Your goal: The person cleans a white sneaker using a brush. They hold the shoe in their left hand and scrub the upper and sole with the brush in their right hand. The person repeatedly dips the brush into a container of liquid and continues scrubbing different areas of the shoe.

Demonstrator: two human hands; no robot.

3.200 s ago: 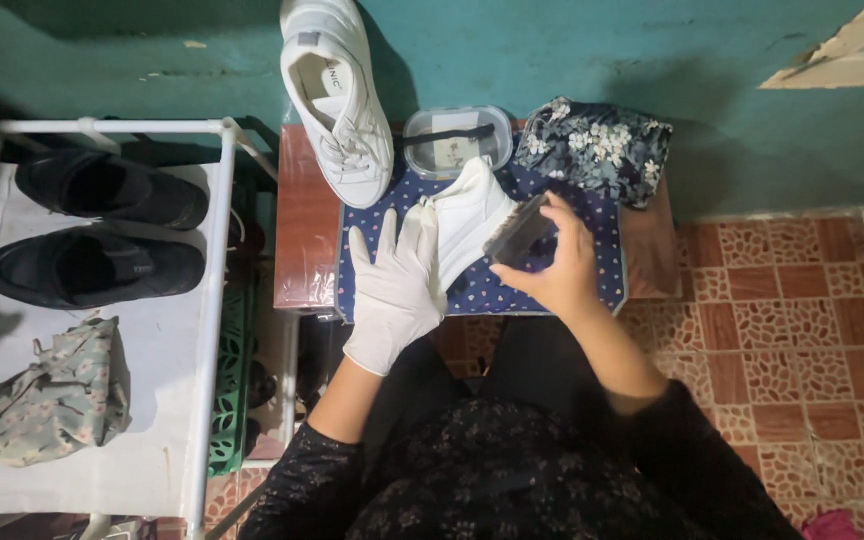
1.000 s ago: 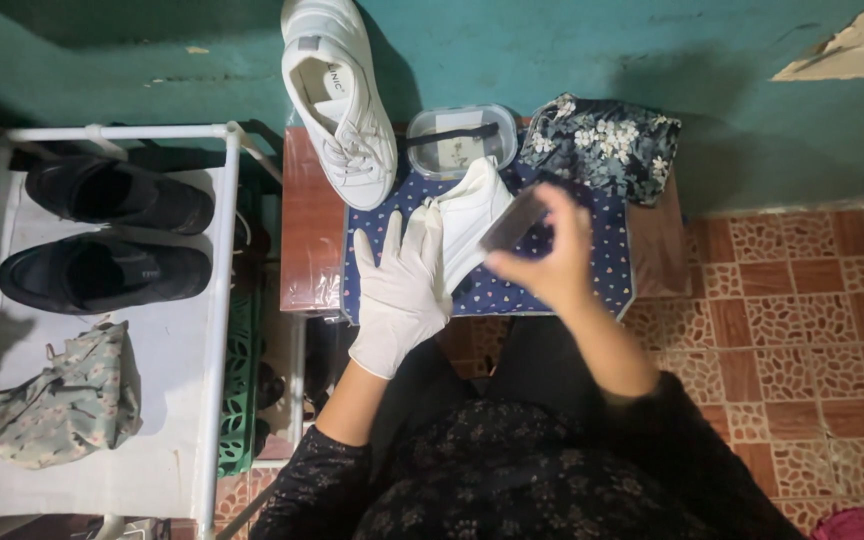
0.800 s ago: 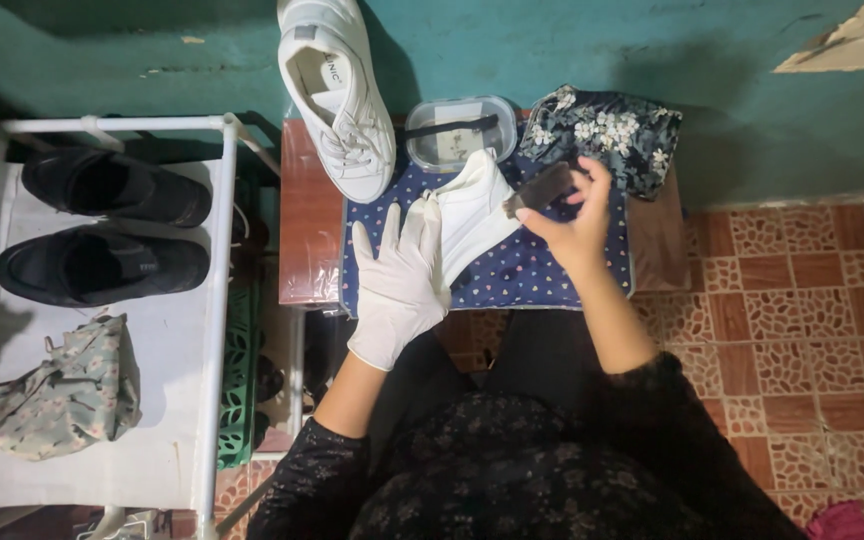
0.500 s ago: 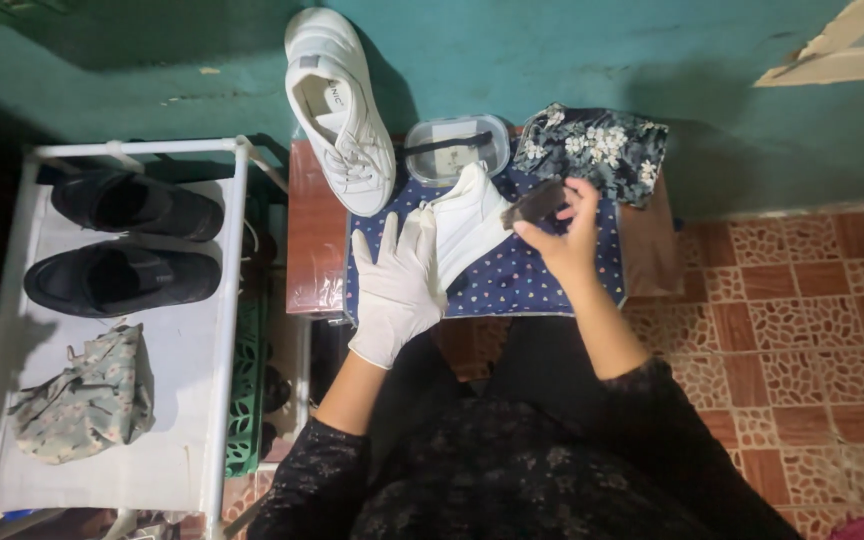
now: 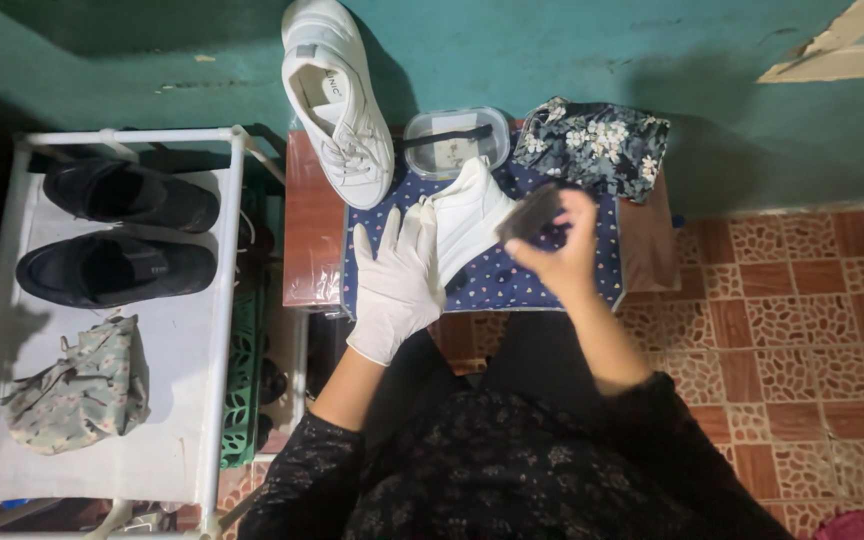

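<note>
Gloved left hand (image 5: pixel 395 285), fingers spread, steadies white shoe (image 5: pixel 467 218); bare right hand (image 5: pixel 559 252) pinches dark pad (image 5: pixel 529 213) at fingertips, touching shoe.

White glove on left hand (image 5: pixel 397 290) (dark floral sleeves).

White sneaker (image 5: pixel 340 105) at upper centre, white glove (image 5: pixel 397 285), navy dotted cloth (image 5: pixel 532 275), black shoes (image 5: pixel 117 270) left, teal wall (image 5: pixel 572 50).

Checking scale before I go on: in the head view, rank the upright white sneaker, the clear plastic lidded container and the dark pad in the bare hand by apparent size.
1. White sneaker
2. Clear plastic container
3. Dark pad, partly hidden by the right hand
</note>
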